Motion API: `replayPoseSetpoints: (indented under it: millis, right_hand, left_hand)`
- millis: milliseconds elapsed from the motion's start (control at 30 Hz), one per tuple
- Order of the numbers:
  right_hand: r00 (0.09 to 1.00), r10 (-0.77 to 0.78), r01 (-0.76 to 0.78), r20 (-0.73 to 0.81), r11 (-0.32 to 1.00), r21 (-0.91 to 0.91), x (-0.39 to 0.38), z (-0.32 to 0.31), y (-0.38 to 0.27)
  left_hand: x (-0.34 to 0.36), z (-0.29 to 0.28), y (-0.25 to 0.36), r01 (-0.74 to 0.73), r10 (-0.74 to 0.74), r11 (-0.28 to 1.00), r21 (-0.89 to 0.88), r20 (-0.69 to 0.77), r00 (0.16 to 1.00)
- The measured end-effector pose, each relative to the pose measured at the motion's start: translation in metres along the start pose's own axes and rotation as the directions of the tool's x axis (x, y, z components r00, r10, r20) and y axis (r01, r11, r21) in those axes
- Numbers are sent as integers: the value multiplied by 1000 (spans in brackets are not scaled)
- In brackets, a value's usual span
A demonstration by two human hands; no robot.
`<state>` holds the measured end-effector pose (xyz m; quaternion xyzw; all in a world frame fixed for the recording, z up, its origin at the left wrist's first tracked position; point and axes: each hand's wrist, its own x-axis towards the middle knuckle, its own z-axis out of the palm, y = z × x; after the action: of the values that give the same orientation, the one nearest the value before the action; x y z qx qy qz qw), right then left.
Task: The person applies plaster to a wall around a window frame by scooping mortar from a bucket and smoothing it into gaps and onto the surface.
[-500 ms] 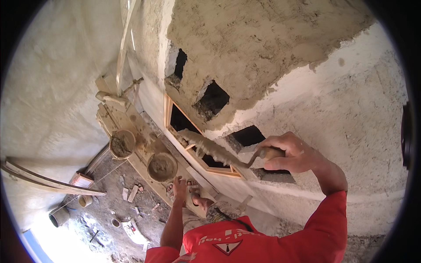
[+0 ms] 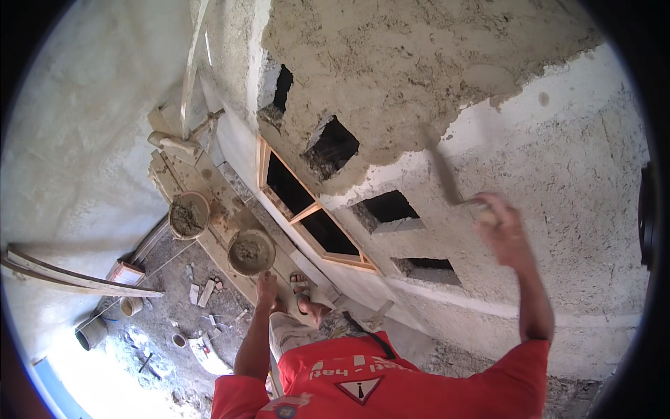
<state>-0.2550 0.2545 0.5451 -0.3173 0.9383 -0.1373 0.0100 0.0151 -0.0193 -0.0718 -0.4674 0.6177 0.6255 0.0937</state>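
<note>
My right hand (image 2: 497,230), blurred by motion, grips the handle of a plastering trowel (image 2: 447,174), its blade raised against the wall between damp plaster (image 2: 405,77) and the paler, rough surface (image 2: 523,153). My left hand (image 2: 266,285) hangs low, just below a round bucket of grey mortar (image 2: 248,253) in the picture; whether it touches the bucket or holds anything is unclear. Square dark openings (image 2: 330,145) pierce the wall, and a timber-framed opening (image 2: 314,208) sits lower down.
My feet (image 2: 315,312) stand on a plank scaffold (image 2: 220,237), which bears a second mortar bucket (image 2: 188,214) and a wooden float (image 2: 172,144). Below lies a rubble-strewn floor (image 2: 174,293) with pails (image 2: 91,334). Long timber strips (image 2: 80,283) lean at the left.
The trowel has swung up and to the right, away from the framed opening to the plaster's edge, with less mortar visible on it. The view has shifted slightly.
</note>
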Motion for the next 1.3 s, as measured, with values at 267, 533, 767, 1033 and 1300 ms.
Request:
replayPoseSetpoints:
  millis: [267, 533, 767, 1033, 1300]
  right_hand:
    - [903, 337, -380, 265, 915, 133, -11, 141, 51]
    - [937, 218, -254, 272, 962, 103, -8, 177, 38]
    - [703, -10, -168, 711, 969, 180, -24, 421, -13]
    - [598, 12, 141, 801, 983, -120, 54, 711, -42]
    - [536, -4, 176, 845, 979, -107, 41, 855, -24]
  left_hand:
    - [-58, -46, 67, 97, -100, 986, -138, -13, 995]
    - [-46, -91, -21, 146, -168, 978, -151, -142, 976]
    - [-49, 18, -87, 184, -152, 722, -667, 107, 983]
    - [-43, 127, -122, 212, -129, 908, -362, 240, 962]
    - [-47, 105, -113, 183, -178, 864, -469, 55, 982]
